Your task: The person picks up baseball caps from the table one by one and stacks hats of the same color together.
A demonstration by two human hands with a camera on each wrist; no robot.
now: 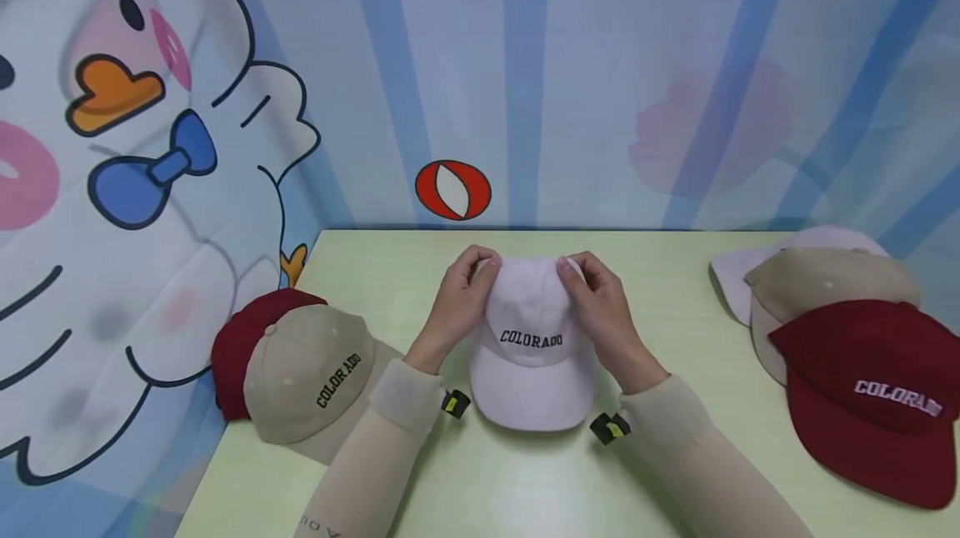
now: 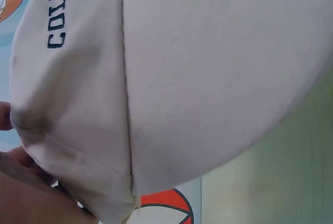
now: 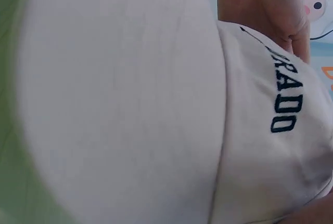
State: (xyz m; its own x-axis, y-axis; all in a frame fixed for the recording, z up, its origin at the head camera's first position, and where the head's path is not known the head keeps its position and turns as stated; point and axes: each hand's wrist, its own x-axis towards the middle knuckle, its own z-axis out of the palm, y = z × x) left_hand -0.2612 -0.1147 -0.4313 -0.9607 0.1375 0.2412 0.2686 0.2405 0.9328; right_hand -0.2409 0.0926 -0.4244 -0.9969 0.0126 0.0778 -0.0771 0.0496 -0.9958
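A white baseball cap (image 1: 532, 388) with dark COLORADO lettering is held up between both hands at the middle of the table, its brim toward the person. My left hand (image 1: 465, 292) pinches the upper left of the crown, thumb in front. On the opposite side my right hand (image 1: 603, 305) grips the crown's upper right, its thumb also on the front. The cap's brim (image 2: 218, 78) fills much of the left wrist view, with fingers at the crown's edge. In the right wrist view the cap (image 3: 130, 99) hides most of the right hand.
At the left a beige cap (image 1: 307, 371) overlaps a dark red cap (image 1: 236, 355). On the right a red cap (image 1: 862, 355) lies over a beige cap (image 1: 832, 276) and a white cap (image 1: 731, 276). A printed cloth backdrop (image 1: 585, 88) stands behind the pale table (image 1: 525, 488).
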